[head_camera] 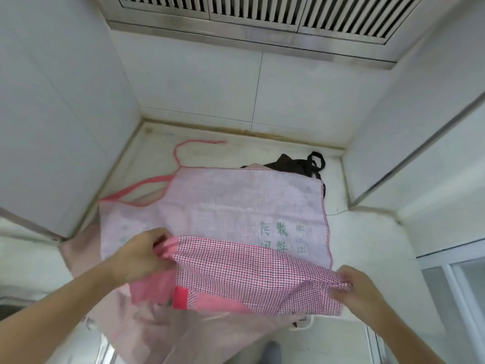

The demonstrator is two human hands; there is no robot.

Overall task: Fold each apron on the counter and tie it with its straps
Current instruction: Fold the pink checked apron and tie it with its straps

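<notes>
A pink checked apron [244, 206] lies spread on the white counter [367, 232], pale reverse side up, with green printed characters showing. Its near edge is turned over, so a band of red-and-white check [252, 269] faces up. My left hand [141, 256] pinches the left end of that folded edge. My right hand [359, 287] pinches the right end. A pink strap [181, 153] trails toward the back wall, and a second strap loops off to the left. A dark apron [291, 164] with black straps lies bunched behind the pink one, mostly hidden.
Another pale pink cloth [183, 334] lies under the apron and hangs over the counter's front edge. White tiled walls close in the counter at left, back and right. A metal vent grille [262, 11] hangs overhead.
</notes>
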